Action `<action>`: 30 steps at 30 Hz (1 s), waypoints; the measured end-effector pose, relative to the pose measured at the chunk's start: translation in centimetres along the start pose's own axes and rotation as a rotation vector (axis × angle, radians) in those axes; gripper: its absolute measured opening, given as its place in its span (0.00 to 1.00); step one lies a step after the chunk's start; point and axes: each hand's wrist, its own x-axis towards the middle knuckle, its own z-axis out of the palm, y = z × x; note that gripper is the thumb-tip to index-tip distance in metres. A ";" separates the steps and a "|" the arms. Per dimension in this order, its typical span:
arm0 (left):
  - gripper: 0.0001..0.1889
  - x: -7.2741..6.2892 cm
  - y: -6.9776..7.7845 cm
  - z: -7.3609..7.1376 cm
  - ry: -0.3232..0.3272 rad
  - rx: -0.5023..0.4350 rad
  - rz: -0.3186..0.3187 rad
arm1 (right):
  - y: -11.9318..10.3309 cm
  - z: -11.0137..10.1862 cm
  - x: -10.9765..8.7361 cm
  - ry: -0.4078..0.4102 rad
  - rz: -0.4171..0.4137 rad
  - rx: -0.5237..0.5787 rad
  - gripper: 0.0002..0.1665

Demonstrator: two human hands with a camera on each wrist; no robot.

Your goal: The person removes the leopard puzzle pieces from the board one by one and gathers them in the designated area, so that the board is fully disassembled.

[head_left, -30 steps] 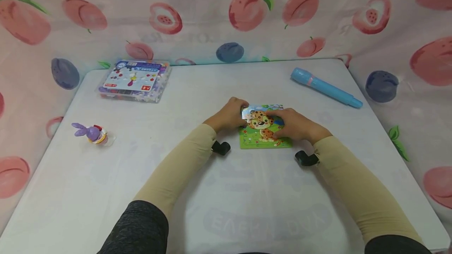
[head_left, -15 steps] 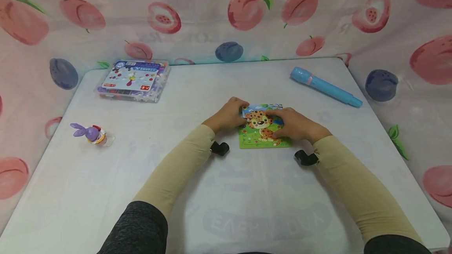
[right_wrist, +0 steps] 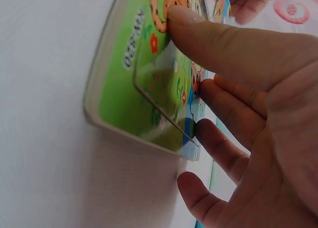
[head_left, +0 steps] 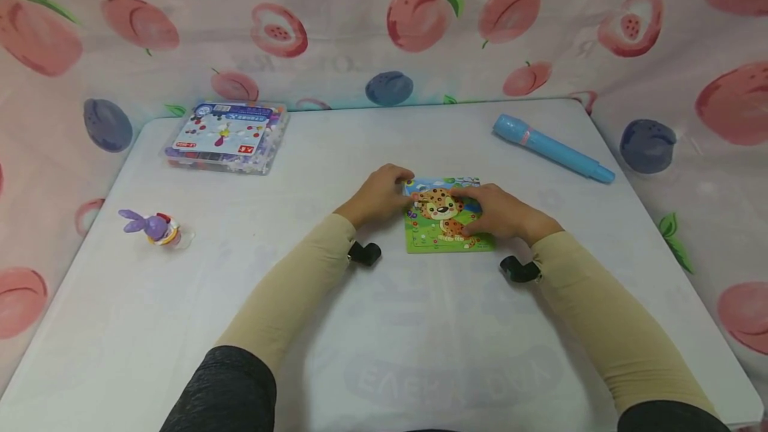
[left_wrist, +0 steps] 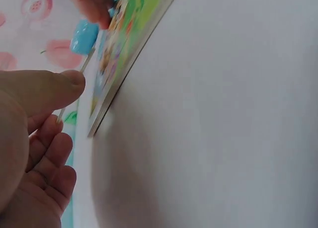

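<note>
A small jigsaw puzzle board [head_left: 447, 240] with a spotted leopard cub on green grass lies flat on the white table. My left hand [head_left: 378, 196], at the board's upper left corner, pinches a thin puzzle piece [left_wrist: 86, 62] between thumb and fingers. In the left wrist view the piece shows edge-on, raised off the board. My right hand [head_left: 509, 212] rests on the board's right side. Its thumb [right_wrist: 191, 29] presses on the picture, while the other fingers touch the board's far part and edge. The right hand covers part of the picture.
A clear plastic case [head_left: 225, 135] of small colourful parts lies at the back left. In front of it stands a purple rabbit-eared figure [head_left: 157, 228] on a clear base. A blue tube-shaped marker [head_left: 552, 149] lies at the back right. Fruit-patterned cloth [head_left: 336, 25] hangs behind the table.
My left hand has shifted slightly left, carrying the pinched puzzle piece to the board's upper left edge. The right hand and the board stay in place.
</note>
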 end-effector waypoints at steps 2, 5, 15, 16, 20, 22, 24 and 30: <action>0.28 -0.5 -0.4 -0.5 0.011 -0.010 -0.007 | 0.0 0.0 0.1 -0.004 0.009 -0.003 0.46; 0.27 -1.4 -1.0 -1.5 0.033 -0.022 -0.008 | 0.0 0.1 0.0 -0.006 0.025 -0.004 0.47; 0.27 -5.2 -4.4 -4.8 0.105 -0.076 -0.061 | 0.0 0.0 0.0 -0.006 0.024 -0.003 0.47; 0.27 -5.6 -4.7 -5.1 0.111 -0.076 -0.066 | 0.0 0.0 0.0 -0.004 0.024 -0.004 0.47; 0.26 -6.8 -5.9 -6.0 0.130 -0.087 -0.087 | 0.1 0.1 0.0 -0.002 0.016 -0.006 0.47; 0.26 -7.4 -6.4 -6.5 0.135 -0.086 -0.097 | 0.1 0.1 0.0 -0.001 0.010 -0.005 0.47; 0.26 -8.0 -6.9 -7.0 0.138 -0.085 -0.107 | 0.1 0.1 0.1 -0.001 0.005 -0.008 0.47; 0.26 -9.7 -8.9 -8.2 0.160 -0.082 -0.150 | 0.1 0.2 0.1 0.001 0.000 -0.007 0.47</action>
